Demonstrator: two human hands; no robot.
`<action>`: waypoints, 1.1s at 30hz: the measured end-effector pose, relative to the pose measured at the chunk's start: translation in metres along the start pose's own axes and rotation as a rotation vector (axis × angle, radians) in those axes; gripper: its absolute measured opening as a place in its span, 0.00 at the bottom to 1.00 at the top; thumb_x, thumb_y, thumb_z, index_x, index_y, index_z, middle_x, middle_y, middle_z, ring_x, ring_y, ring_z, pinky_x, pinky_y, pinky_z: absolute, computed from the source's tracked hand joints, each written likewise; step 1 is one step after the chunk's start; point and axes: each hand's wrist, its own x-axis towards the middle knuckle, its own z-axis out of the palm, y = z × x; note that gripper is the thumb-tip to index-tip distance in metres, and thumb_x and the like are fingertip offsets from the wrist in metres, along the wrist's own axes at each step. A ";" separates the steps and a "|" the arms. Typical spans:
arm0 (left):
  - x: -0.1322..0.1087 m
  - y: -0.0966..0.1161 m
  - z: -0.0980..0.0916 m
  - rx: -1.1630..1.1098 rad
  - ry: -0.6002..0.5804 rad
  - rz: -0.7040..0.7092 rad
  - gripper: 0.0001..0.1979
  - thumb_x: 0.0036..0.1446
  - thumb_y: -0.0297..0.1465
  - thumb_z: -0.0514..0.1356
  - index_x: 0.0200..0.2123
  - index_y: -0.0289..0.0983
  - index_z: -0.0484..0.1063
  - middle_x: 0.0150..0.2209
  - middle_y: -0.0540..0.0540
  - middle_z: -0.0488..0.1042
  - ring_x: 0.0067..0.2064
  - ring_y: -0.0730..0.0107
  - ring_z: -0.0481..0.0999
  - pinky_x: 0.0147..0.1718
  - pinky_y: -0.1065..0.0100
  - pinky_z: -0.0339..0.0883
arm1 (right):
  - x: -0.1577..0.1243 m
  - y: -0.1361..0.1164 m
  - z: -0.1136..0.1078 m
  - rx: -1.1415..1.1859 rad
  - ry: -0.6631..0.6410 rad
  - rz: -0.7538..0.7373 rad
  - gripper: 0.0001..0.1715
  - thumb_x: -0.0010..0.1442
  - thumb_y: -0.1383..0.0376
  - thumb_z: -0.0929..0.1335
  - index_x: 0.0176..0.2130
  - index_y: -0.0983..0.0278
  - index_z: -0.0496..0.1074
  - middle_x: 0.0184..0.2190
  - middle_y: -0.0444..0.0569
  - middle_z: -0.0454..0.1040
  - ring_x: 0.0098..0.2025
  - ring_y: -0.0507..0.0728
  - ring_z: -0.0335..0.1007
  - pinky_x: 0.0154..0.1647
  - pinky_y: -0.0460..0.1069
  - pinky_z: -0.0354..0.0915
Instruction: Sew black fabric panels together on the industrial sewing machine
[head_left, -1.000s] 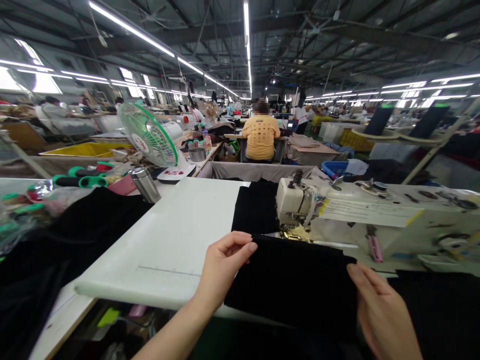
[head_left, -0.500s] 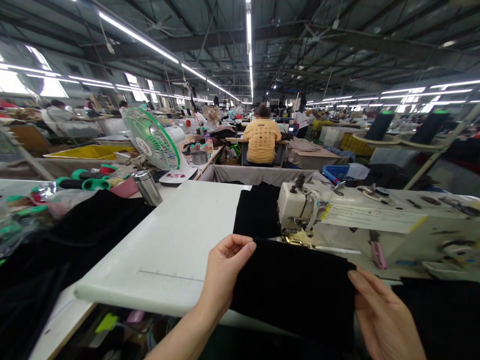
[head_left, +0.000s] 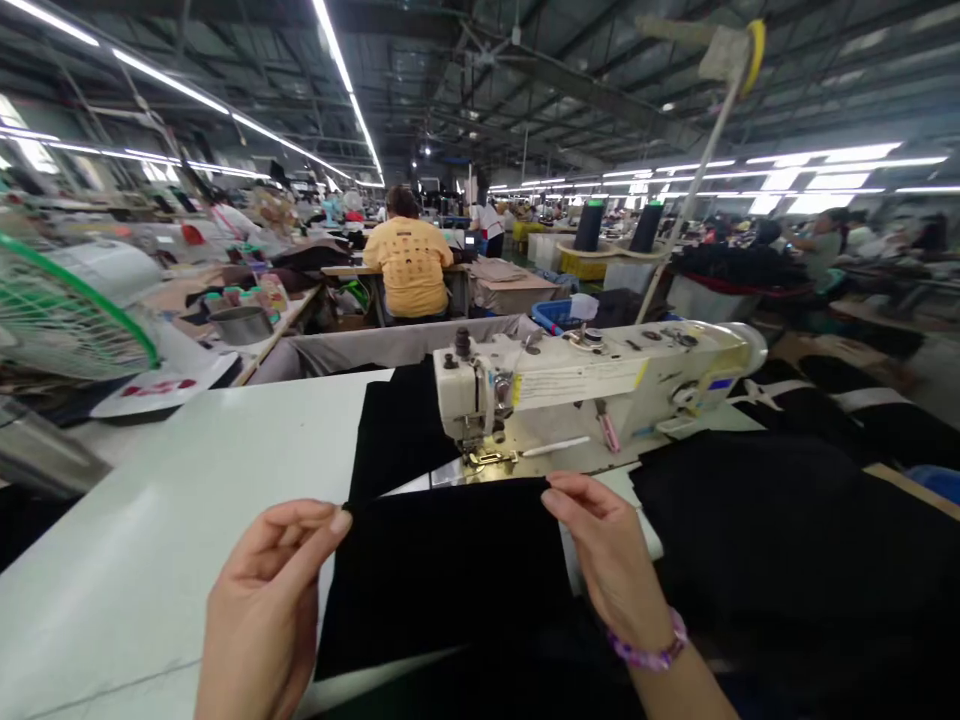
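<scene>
A piece of black fabric (head_left: 450, 570) is stretched between my two hands, its top edge nearly level. My left hand (head_left: 270, 590) pinches the upper left corner between thumb and fingers. At the upper right corner, my right hand (head_left: 604, 540) pinches the cloth the same way; a purple bead bracelet (head_left: 651, 645) circles that wrist. Just beyond the held edge stands a sewing machine (head_left: 555, 385), with its needle area and brass-coloured plate (head_left: 491, 458) facing me. Another black fabric piece (head_left: 397, 430) lies left of the machine head.
The white tabletop (head_left: 225, 480) extends left. More black fabric (head_left: 780, 540) lies at the right. A fan (head_left: 71, 320) and a metal cup (head_left: 241, 325) stand at the left. Ahead, a person in a yellow shirt (head_left: 411, 265) sits facing away. Thread cones (head_left: 589, 228) stand behind the machine.
The view has turned to the right, showing the whole sewing machine and the fabric beside it. Both hands keep their pinch on the cloth, now more level and closer to the needle area.
</scene>
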 end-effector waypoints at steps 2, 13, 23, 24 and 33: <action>-0.001 0.001 0.000 0.004 0.022 -0.001 0.20 0.27 0.31 0.78 0.27 0.38 0.75 0.28 0.54 0.77 0.34 0.76 0.74 0.36 0.80 0.69 | 0.001 0.000 0.002 0.053 -0.014 0.027 0.16 0.41 0.59 0.82 0.31 0.61 0.81 0.32 0.46 0.79 0.36 0.53 0.72 0.42 0.47 0.69; -0.004 0.001 -0.004 0.098 -0.029 0.069 0.19 0.30 0.33 0.77 0.26 0.39 0.73 0.28 0.54 0.76 0.35 0.73 0.74 0.36 0.76 0.70 | 0.011 0.003 0.006 0.101 -0.064 0.069 0.17 0.43 0.63 0.80 0.30 0.63 0.73 0.33 0.43 0.75 0.37 0.51 0.68 0.43 0.46 0.64; 0.069 0.073 0.037 0.957 -0.672 0.473 0.08 0.46 0.36 0.67 0.28 0.39 0.73 0.25 0.51 0.74 0.28 0.68 0.72 0.29 0.68 0.64 | -0.050 0.008 0.007 -0.332 -0.631 0.128 0.07 0.52 0.69 0.69 0.33 0.61 0.66 0.28 0.40 0.66 0.31 0.51 0.62 0.35 0.46 0.61; 0.078 0.063 0.048 1.018 -0.780 0.470 0.05 0.47 0.33 0.65 0.28 0.39 0.73 0.25 0.52 0.74 0.28 0.68 0.72 0.29 0.68 0.64 | -0.058 0.017 0.005 -0.296 -0.595 0.158 0.07 0.53 0.67 0.69 0.33 0.61 0.66 0.28 0.40 0.66 0.31 0.51 0.63 0.34 0.46 0.61; 0.090 -0.092 0.063 0.952 -0.891 0.375 0.04 0.47 0.27 0.61 0.24 0.38 0.68 0.25 0.52 0.70 0.29 0.70 0.70 0.29 0.70 0.63 | -0.071 0.086 -0.028 -0.804 -0.482 -0.516 0.14 0.61 0.75 0.62 0.41 0.62 0.72 0.35 0.48 0.76 0.37 0.55 0.75 0.39 0.48 0.70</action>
